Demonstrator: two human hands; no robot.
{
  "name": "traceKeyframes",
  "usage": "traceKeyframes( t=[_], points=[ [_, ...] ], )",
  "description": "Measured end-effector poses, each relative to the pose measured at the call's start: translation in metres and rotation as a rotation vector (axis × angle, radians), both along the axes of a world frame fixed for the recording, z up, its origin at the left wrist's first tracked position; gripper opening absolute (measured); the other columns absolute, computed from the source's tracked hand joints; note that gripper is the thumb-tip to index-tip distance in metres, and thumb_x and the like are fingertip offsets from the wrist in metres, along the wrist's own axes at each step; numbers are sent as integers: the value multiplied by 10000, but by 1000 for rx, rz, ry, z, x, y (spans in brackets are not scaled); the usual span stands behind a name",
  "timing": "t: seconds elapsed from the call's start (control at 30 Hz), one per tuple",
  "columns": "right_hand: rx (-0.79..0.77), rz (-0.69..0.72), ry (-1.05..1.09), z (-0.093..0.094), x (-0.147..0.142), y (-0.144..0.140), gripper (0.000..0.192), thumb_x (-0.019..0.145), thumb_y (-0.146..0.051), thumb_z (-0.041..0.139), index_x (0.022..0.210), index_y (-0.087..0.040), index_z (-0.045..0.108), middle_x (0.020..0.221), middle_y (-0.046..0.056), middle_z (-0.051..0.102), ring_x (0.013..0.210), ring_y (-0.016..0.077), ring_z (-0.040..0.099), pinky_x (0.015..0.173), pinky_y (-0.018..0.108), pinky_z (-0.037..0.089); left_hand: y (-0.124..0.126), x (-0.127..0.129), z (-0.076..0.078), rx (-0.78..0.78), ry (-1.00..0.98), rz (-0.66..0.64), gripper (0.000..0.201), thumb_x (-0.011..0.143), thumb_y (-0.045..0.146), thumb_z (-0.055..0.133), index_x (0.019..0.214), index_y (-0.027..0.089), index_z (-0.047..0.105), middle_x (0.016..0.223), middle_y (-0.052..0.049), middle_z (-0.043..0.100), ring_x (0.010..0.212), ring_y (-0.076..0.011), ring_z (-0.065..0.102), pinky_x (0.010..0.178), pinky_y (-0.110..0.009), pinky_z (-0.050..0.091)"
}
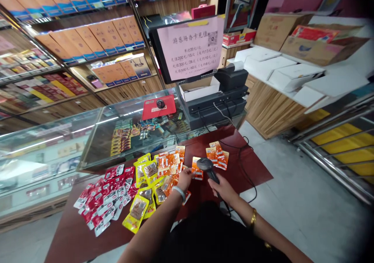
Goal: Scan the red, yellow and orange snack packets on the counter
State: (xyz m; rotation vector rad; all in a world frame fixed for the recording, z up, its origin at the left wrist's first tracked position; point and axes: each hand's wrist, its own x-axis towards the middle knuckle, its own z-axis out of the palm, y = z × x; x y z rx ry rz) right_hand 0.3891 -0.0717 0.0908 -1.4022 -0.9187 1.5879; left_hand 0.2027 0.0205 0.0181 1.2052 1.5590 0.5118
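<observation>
My right hand [222,188] is wrapped round the handle of a dark barcode scanner [205,164], whose head is above the table. Just left of it, my left hand [185,179] pinches the edge of an orange snack packet [197,173]. Beneath and beyond my left wrist lies a heap of orange packets [168,163]. Several more orange packets [217,154] rest to the right of the scanner. Yellow packets [138,210] with brown contents lie left of my left hand, and red-and-white packets [106,200] spread out farther left.
The packets lie on a dark red table [67,232] against a glass display counter [96,138]. A monitor covered by a pink sign [189,52] stands behind, beside a black cash register [217,107]. A black cable [242,165] trails over the table's right side. A metal rail [330,169] is at right.
</observation>
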Motion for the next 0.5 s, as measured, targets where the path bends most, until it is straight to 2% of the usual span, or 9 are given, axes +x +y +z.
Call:
traceKeyframes(
  t=[0.13, 0.23, 0.3, 0.4, 0.5],
  points=[
    [-47, -22, -9, -7, 13, -9, 450, 777, -608, 624, 966, -219, 498, 530, -106, 443, 378, 78, 403, 399, 212, 309, 2, 36, -3, -80, -330, 54, 252, 669, 329, 770, 811, 131, 709, 753, -59, 731, 683, -160, 647, 695, -278, 517],
    [-61, -69, -15, -8, 21, -13, 485, 767, -618, 619, 1002, -214, 488, 528, -114, 444, 369, 76, 401, 389, 206, 308, 15, 68, 5, -95, -442, 30, 361, 653, 301, 793, 947, 107, 715, 855, -88, 749, 727, -169, 673, 733, -285, 535],
    [-58, -95, -18, -8, 25, -13, 487, 763, -619, 617, 997, -213, 487, 532, -114, 450, 369, 74, 405, 387, 203, 311, 24, 79, 11, -102, -449, 9, 468, 659, 285, 797, 1079, 109, 689, 947, -99, 749, 792, -175, 687, 779, -289, 542],
    [-56, -102, -27, -8, 27, -12, 472, 760, -615, 618, 968, -210, 492, 536, -114, 451, 369, 70, 403, 384, 200, 311, 30, 66, 13, -42, -357, 7, 464, 698, 288, 780, 1116, 124, 664, 1015, -105, 738, 884, -179, 685, 829, -285, 533],
    [-73, -64, -25, -8, 23, -11, 464, 760, -614, 617, 951, -210, 491, 534, -114, 454, 369, 72, 404, 388, 203, 313, 17, 20, 10, 29, -166, 25, 304, 760, 310, 727, 1001, 137, 659, 972, -95, 731, 888, -185, 679, 819, -286, 523]
  ],
)
